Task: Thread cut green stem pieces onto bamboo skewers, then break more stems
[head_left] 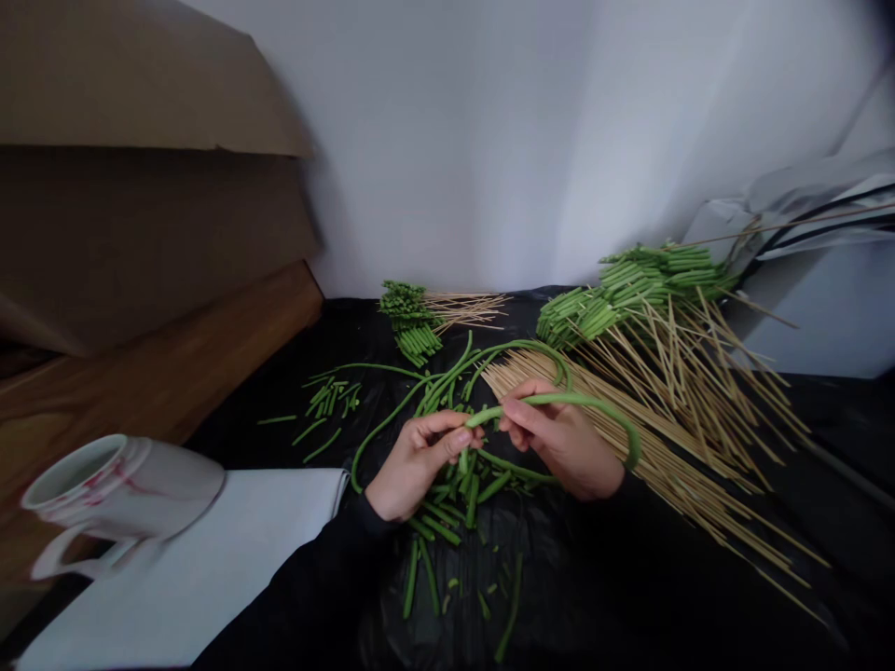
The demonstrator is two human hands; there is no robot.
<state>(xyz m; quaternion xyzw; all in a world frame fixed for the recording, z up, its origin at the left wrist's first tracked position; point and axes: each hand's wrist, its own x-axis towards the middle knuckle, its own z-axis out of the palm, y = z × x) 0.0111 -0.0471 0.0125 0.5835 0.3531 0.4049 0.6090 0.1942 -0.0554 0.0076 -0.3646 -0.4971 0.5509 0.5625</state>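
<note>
Between my two hands is a long green bean (591,401), its free part curving over my right hand and down past the wrist. My left hand (412,461) pinches it near its end with thumb and fingertips. My right hand (559,443) grips it a little further along, thumb against the fingers. Beneath and behind my hands, more long beans (392,419) lie in loose curls. Cut bean pieces (437,522) are piled below my left hand, partly hidden by it. Bare wooden skewers (650,447) lie in a bundle beside my right hand.
Skewered bean pieces are stacked at the back right (650,280), with a smaller stack (412,321) at the back centre. Short cut pieces (328,401) lie left. A white mug (140,485) stands on a white pad (210,559). Black plastic (573,587) covers the table; a cardboard box (154,205) rises left.
</note>
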